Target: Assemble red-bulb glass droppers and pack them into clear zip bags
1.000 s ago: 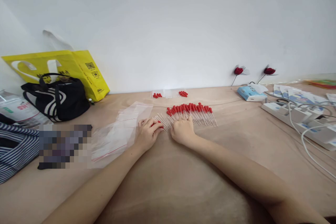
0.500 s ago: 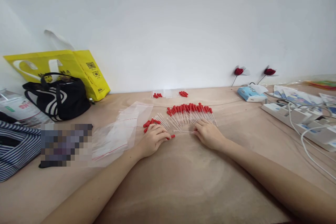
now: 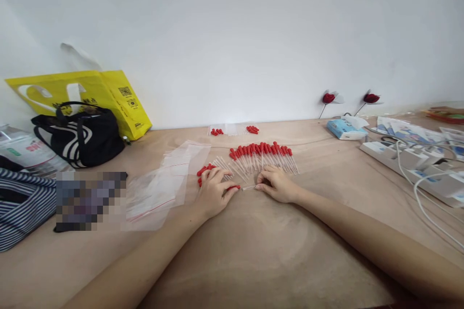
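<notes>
Between the thumb and fingers of my left hand (image 3: pixel 215 192) is a red rubber bulb (image 3: pixel 235 187), its end pointing right. My right hand (image 3: pixel 276 184) pinches a thin clear tube (image 3: pixel 249 187) that points left, its tip close to the bulb. Whether the two touch is too small to tell. Behind my hands lies a fanned row of clear tubes with red bulbs (image 3: pixel 263 148). Several bare tubes (image 3: pixel 222 164) lie left of that row. More loose red bulbs (image 3: pixel 206 170) are partly hidden by my left hand.
Clear zip bags (image 3: pixel 159 186) lie left of my left hand. Small red bulbs on a bag (image 3: pixel 232 129) sit near the wall. A yellow bag (image 3: pixel 125 101) and black bag (image 3: pixel 97 135) stand at left. A blue tissue pack (image 3: pixel 346 129) and power strip (image 3: pixel 413 171) are at right.
My right hand has moved left and slightly nearer with the tube. The red bulb now shows between my left thumb and fingers, and the gap between bulb and tube has narrowed.
</notes>
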Tool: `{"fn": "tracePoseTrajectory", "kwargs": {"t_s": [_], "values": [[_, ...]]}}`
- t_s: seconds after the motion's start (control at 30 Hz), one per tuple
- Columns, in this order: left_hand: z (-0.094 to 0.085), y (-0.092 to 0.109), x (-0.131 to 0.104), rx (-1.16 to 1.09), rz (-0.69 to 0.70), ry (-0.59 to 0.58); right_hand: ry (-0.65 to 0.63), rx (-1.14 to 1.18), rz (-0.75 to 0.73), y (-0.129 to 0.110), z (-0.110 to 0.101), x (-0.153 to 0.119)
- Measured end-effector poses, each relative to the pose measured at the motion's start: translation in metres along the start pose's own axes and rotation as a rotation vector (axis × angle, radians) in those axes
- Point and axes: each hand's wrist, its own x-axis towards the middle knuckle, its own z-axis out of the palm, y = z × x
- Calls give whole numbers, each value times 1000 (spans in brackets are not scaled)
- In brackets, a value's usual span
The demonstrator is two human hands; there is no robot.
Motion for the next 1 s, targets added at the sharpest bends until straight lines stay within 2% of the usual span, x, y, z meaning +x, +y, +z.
{"fn": "tracePoseTrajectory", "kwargs": {"t_s": [0.2, 0.47, 0.7, 1.0], "values": [[-3, 3, -1, -37, 9, 41, 188, -116, 28, -12, 6, -7], [-1, 1, -1, -50, 7, 43, 291, -50, -64, -18, 6, -8], [-1, 2, 0, -57, 7, 80, 319, -38, -89, -24, 8, -6], [0, 9, 1, -144, -154, 102, 284, 9, -126, -31, 14, -6]]}}
